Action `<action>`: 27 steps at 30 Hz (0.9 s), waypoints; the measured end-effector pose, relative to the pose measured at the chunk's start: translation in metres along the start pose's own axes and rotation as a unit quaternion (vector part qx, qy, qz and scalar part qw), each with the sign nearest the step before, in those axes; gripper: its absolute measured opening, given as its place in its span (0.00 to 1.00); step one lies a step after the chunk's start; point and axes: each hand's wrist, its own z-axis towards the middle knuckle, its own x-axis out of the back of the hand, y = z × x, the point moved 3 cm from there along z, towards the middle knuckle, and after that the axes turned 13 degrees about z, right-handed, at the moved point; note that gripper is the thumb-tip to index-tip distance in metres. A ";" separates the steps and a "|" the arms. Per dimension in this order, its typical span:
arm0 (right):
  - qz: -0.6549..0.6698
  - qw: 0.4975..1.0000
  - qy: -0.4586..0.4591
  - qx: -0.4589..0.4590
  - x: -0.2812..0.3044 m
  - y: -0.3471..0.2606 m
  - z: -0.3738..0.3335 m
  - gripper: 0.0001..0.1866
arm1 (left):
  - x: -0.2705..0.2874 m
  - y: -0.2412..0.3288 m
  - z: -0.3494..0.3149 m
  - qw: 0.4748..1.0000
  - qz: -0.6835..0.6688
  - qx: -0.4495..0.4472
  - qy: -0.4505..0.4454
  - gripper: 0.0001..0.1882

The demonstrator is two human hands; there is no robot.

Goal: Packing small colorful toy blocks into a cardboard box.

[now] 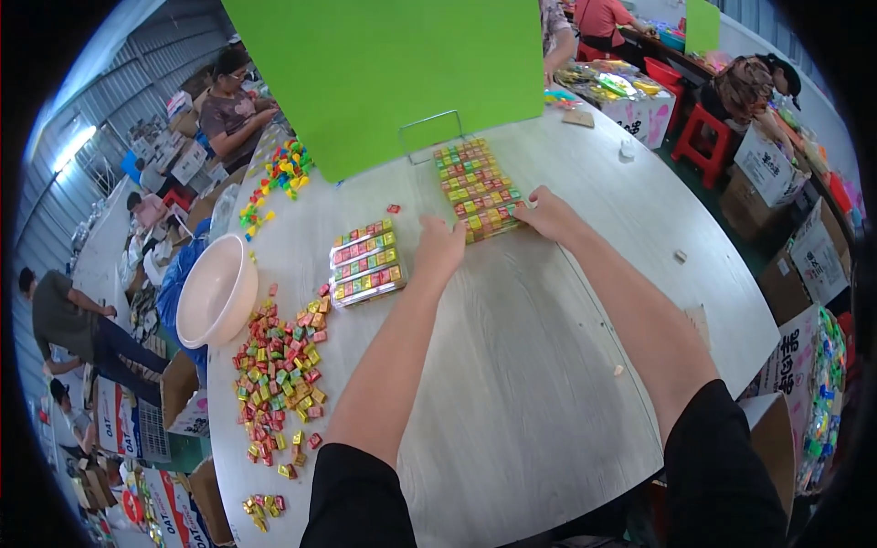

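My left hand [440,247] and my right hand [552,219] are closed against opposite sides of the near end of a long block of small wrapped candies [473,178]. The block lies flat on the table in tidy rows of red, yellow and green, stretching back toward the green board. To the left of my left hand sits a smaller set of candies [367,260] in rows with pale strips between them. A single red candy [393,209] lies just beyond it. My left fingertips are partly hidden behind the hand.
A loose heap of candies [279,370] spreads along the table's left side, beside a pale pink basin [217,290]. Colourful plastic pieces [288,169] lie farther back. An upright green board [393,82] with a wire stand [429,128] blocks the far side. Other people work nearby.
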 end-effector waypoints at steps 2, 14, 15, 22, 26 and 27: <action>0.033 0.999 -0.015 -0.003 -0.008 -0.004 -0.003 0.31 | -0.002 -0.012 0.003 1.000 0.008 0.014 -0.017 0.28; 0.241 0.961 -0.112 -0.070 0.149 0.001 -0.235 0.17 | 0.026 0.112 -0.186 0.867 -0.354 -0.053 -0.347 0.20; 0.253 0.960 -0.085 -0.082 0.173 0.006 -0.270 0.16 | 0.026 0.140 -0.215 0.848 -0.363 -0.070 -0.381 0.20; 0.201 0.974 0.005 -0.106 0.326 0.053 -0.544 0.18 | -0.027 0.295 -0.398 0.734 -0.295 -0.207 -0.575 0.17; 0.309 0.923 0.087 -0.211 0.355 0.087 -0.660 0.14 | -0.081 0.343 -0.484 0.618 -0.242 -0.273 -0.696 0.15; 0.309 0.919 0.094 -0.224 0.358 0.097 -0.679 0.15 | -0.091 0.348 -0.503 0.594 -0.237 -0.281 -0.716 0.15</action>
